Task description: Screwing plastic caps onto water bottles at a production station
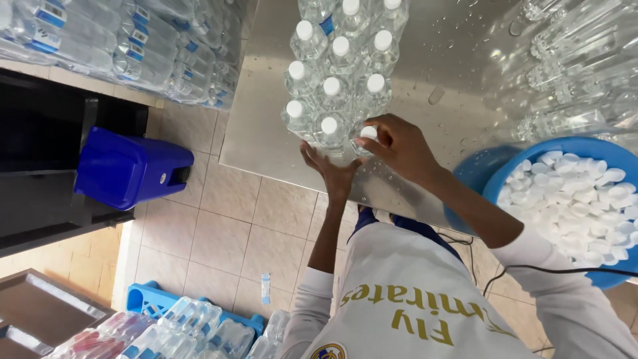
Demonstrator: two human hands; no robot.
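Several clear water bottles with white caps (pixel 335 83) stand bunched together on a wet steel table (pixel 266 126). My right hand (pixel 399 147) grips the white cap of the nearest right bottle (pixel 367 133) in the bunch. My left hand (pixel 331 171) rests flat against the near side of the bunch at the table's edge, fingers spread. Both sleeves are white.
A blue bowl of white caps (pixel 575 199) sits at my right, over a blue lid (pixel 475 169). Empty clear bottles (pixel 571 73) lie at the table's far right. Packs of bottled water (pixel 126 46) are stacked upper left. A blue stool (pixel 129 167) and blue crate with bottles (pixel 186 319) stand on the tiled floor.
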